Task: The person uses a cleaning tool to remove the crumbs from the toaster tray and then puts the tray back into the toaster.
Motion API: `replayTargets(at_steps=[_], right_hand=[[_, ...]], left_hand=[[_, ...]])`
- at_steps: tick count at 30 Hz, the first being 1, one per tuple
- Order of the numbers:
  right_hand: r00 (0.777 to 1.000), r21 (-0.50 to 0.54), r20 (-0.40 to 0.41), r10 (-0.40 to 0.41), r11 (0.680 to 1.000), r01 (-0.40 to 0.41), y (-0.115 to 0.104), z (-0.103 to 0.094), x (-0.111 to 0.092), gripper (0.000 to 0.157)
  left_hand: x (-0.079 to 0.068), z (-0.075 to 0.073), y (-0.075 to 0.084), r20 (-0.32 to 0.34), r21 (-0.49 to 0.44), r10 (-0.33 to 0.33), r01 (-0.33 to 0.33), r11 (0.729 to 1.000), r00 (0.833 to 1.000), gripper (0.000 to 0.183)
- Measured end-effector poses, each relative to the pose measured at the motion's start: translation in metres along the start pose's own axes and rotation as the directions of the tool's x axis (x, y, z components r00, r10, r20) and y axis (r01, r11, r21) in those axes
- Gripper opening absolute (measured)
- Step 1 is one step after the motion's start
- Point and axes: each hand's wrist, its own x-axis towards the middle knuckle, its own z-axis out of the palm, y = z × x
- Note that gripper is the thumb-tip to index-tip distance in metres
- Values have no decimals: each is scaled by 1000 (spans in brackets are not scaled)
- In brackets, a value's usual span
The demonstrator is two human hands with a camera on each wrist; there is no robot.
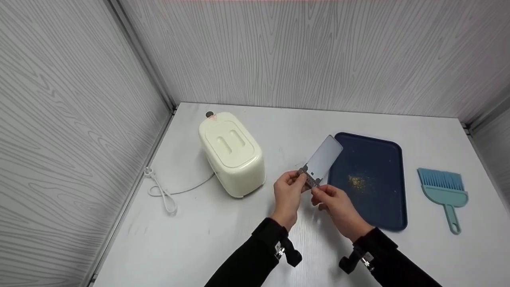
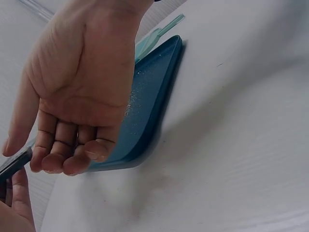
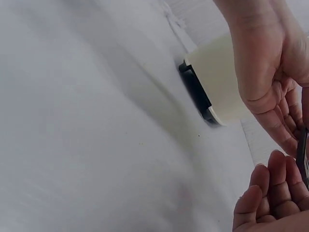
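Observation:
Held up between both hands is a crumb tray [image 1: 322,157], a thin pale flat panel with a grey strip along its near end. My left hand [image 1: 287,195] grips that strip on its left side, thumb on top and fingers beneath. At the strip's right corner, my right hand [image 1: 336,205] pinches with thumb and forefinger, its other fingers loosely curled. The panel points away and to the right, its far end overlapping a dark blue tray [image 1: 368,147] in the head view. Some yellowish crumbs [image 1: 356,182] lie on the blue tray.
A cream toaster [image 1: 231,149] with a closed lid stands to the left of the hands. Its white cord [image 1: 191,188] lies coiled near the table's left edge. On the far right is a teal brush [image 1: 444,193]. Wood-grained panels [image 1: 310,56] enclose the white table.

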Motion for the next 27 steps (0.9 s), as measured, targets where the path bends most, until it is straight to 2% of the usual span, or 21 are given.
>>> replayTargets(at_steps=[4,8,16,21,27], right_hand=[[1000,128,-3,10,992,-9,3,3,2,22],[1000,236,-26,9,972,-3,3,4,2,19],[995,379,-99,28,925,12,1,5,1,17],[986,444,-166,14,894,62,-2,3,1,14],[974,404,-222,-39,905,129,0,2,1,19]], left_hand=[[-2,0,-3,0,43,1,-1,999,1000,10],[-4,-1,-3,-4,103,10,-10,995,1000,11],[-7,0,-5,40,197,12,-20,980,999,11],[-10,1,-7,75,333,26,-50,942,997,12],[-11,3,-8,107,473,35,-82,877,994,19]])
